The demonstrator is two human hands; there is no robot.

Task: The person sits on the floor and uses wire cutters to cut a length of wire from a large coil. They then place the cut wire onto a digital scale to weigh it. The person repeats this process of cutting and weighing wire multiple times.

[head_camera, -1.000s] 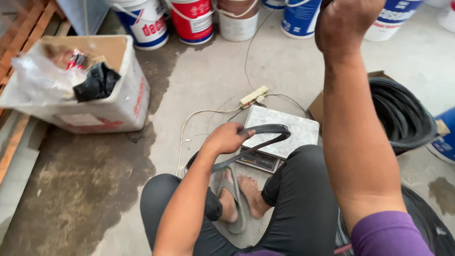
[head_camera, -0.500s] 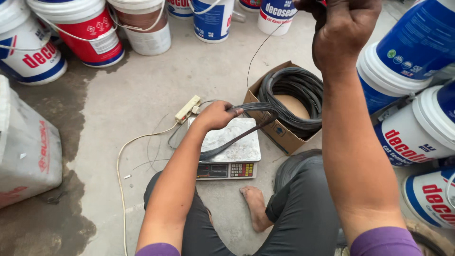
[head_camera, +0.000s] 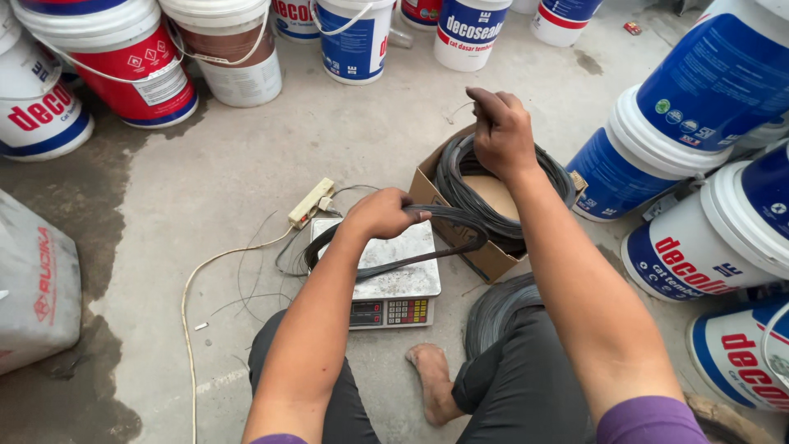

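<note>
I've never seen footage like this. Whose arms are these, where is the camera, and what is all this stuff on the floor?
There is no machine here: a person sits on a concrete floor wearing a camera on the head, so you look down along their own arms. The left hand grips a loop of dark wire lying over a small digital scale. The right hand is raised, pinching wire above a cardboard box that holds a larger wire coil. Another coil lies by the knee. A power strip and paint buckets stand around.
</note>
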